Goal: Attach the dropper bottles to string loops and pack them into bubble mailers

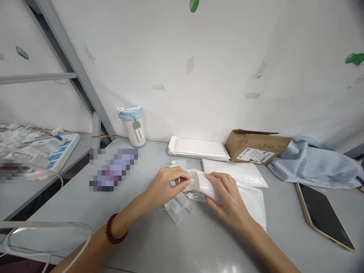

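Observation:
My right hand grips a white padded bubble mailer above the table, its mouth turned toward the left. My left hand, with a dark red beaded bracelet on the wrist, pinches at that mouth. A small whitish piece shows by its fingertips, too small to name. Several small translucent plastic pieces lie below and beside the hands. Two more white bubble mailers lie to the right: a farther one and a nearer one, partly hidden by my right hand.
Along the wall stand a lidded tumbler, a stack of white envelopes and an open cardboard box. Right lie a blue-grey cloth and a phone. A power strip with chargers sits far left; a white cable loops near the left forearm.

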`<state>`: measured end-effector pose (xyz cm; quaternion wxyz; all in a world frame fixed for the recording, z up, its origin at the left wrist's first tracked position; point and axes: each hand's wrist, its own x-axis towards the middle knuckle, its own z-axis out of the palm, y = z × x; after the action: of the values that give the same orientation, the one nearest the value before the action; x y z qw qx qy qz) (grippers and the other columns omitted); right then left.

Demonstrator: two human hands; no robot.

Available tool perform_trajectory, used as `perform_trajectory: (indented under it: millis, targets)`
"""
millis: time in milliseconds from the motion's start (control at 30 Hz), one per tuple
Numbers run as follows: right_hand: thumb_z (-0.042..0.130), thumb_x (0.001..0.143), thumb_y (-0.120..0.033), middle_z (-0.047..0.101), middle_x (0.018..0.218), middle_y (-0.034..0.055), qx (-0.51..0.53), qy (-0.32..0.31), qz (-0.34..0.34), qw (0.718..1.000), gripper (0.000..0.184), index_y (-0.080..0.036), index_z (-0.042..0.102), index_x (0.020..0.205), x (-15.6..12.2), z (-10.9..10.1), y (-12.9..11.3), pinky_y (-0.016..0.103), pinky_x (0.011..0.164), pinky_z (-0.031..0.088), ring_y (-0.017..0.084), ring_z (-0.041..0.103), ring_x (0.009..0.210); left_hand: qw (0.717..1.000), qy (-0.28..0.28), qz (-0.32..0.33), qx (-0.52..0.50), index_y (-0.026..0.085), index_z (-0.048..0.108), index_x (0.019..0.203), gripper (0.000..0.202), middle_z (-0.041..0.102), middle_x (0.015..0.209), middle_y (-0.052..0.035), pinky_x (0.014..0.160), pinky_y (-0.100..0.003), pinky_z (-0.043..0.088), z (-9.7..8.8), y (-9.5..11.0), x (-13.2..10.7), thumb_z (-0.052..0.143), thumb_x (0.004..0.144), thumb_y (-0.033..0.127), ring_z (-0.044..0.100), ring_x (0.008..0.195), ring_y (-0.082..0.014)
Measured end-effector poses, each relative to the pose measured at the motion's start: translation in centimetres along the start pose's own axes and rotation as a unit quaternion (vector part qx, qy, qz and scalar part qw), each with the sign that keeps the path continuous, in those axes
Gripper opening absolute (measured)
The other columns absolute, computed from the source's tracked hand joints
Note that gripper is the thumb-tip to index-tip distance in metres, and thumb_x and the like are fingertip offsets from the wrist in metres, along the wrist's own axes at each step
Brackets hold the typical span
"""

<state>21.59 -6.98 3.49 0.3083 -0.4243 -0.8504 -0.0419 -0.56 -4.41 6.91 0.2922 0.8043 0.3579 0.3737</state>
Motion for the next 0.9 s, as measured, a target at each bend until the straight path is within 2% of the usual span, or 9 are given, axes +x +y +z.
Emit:
perform_trajectory:
  millis: [100, 267, 433, 500, 567, 700, 800, 900]
  targets:
    - [0.051, 0.077, -0.014, 0.050, 0.112, 0.0128, 0.001, 0.002, -0.010, 1.000, 0.052, -0.019, 0.039, 0.127, 0.0, 0.1, -0.3, 0.043, 0.082, 0.042, 0.027, 0.047, 0.102, 0.999, -0.034, -0.003, 0.020, 0.019, 0.067, 0.079, 0.017, 0.065, 0.072, -0.0022, 0.059, -0.023, 0.041, 0.6, 0.3, -0.1, 0.051, 0.085, 0.022, 0.053, 0.063, -0.0132]
    - [0.050, 0.075, -0.012, 0.052, 0.111, 0.0122, -0.010, 0.008, -0.015, 1.000, 0.050, -0.019, 0.044, 0.125, -0.1, 0.2, -0.5, 0.042, 0.080, 0.042, 0.027, 0.048, 0.101, 0.990, -0.105, 0.015, 0.098, 0.020, 0.066, 0.071, 0.033, 0.061, 0.064, -0.0014, 0.065, -0.025, 0.040, 1.1, 0.3, -0.2, 0.038, 0.089, 0.016, 0.053, 0.064, -0.0144]
    - [0.050, 0.076, -0.010, 0.053, 0.109, 0.0121, -0.004, 0.000, -0.020, 1.000, 0.049, -0.018, 0.044, 0.124, 0.1, 0.1, -0.4, 0.041, 0.080, 0.043, 0.026, 0.049, 0.100, 0.985, -0.142, 0.027, 0.098, 0.023, 0.069, 0.083, 0.038, 0.068, 0.080, -0.0025, 0.067, -0.025, 0.042, 0.9, 0.1, -0.5, 0.033, 0.086, 0.009, 0.058, 0.073, -0.0155]
    - [0.050, 0.077, -0.012, 0.053, 0.109, 0.0117, -0.001, 0.001, -0.011, 1.000, 0.049, -0.020, 0.043, 0.125, 0.1, 0.0, -0.1, 0.041, 0.081, 0.043, 0.026, 0.049, 0.100, 0.990, -0.117, 0.022, 0.073, 0.024, 0.069, 0.091, 0.038, 0.070, 0.089, -0.0030, 0.070, -0.025, 0.043, 0.6, 0.2, -0.5, 0.035, 0.086, 0.010, 0.061, 0.081, -0.0167]
    - [0.051, 0.078, -0.014, 0.052, 0.110, 0.0118, -0.001, 0.009, -0.001, 1.000, 0.050, -0.021, 0.040, 0.127, 0.1, -0.2, 0.4, 0.042, 0.081, 0.043, 0.026, 0.049, 0.100, 0.997, -0.061, 0.010, 0.050, 0.022, 0.069, 0.097, 0.034, 0.070, 0.092, -0.0035, 0.066, -0.024, 0.044, 0.4, 0.3, -0.5, 0.039, 0.085, 0.012, 0.062, 0.080, -0.0165]
    - [0.053, 0.079, -0.019, 0.050, 0.112, 0.0117, -0.003, 0.032, 0.012, 0.999, 0.053, -0.022, 0.036, 0.128, 0.0, -0.9, 1.4, 0.044, 0.082, 0.042, 0.027, 0.048, 0.101, 0.996, 0.046, -0.057, 0.049, 0.018, 0.069, 0.089, 0.025, 0.070, 0.082, -0.0028, 0.049, -0.021, 0.036, -0.4, 0.2, -0.3, 0.045, 0.083, 0.014, 0.055, 0.058, -0.0116]
    - [0.055, 0.077, -0.022, 0.049, 0.113, 0.0110, 0.009, 0.058, 0.021, 0.998, 0.054, -0.023, 0.036, 0.128, 0.0, -1.5, 1.8, 0.044, 0.083, 0.043, 0.028, 0.048, 0.104, 0.988, 0.098, -0.095, 0.074, 0.017, 0.068, 0.085, 0.021, 0.069, 0.078, -0.0022, 0.049, -0.021, 0.035, -1.0, 0.0, -0.1, 0.047, 0.081, 0.016, 0.050, 0.055, -0.0106]
    - [0.058, 0.073, -0.022, 0.049, 0.111, 0.0107, 0.035, 0.092, 0.015, 0.995, 0.060, -0.023, 0.034, 0.128, 0.1, -1.9, 1.6, 0.045, 0.082, 0.043, 0.028, 0.048, 0.102, 0.979, 0.120, -0.136, 0.088, 0.017, 0.068, 0.087, 0.020, 0.067, 0.073, -0.0017, 0.051, -0.021, 0.036, -1.5, -0.4, 0.1, 0.049, 0.081, 0.021, 0.049, 0.057, -0.0115]
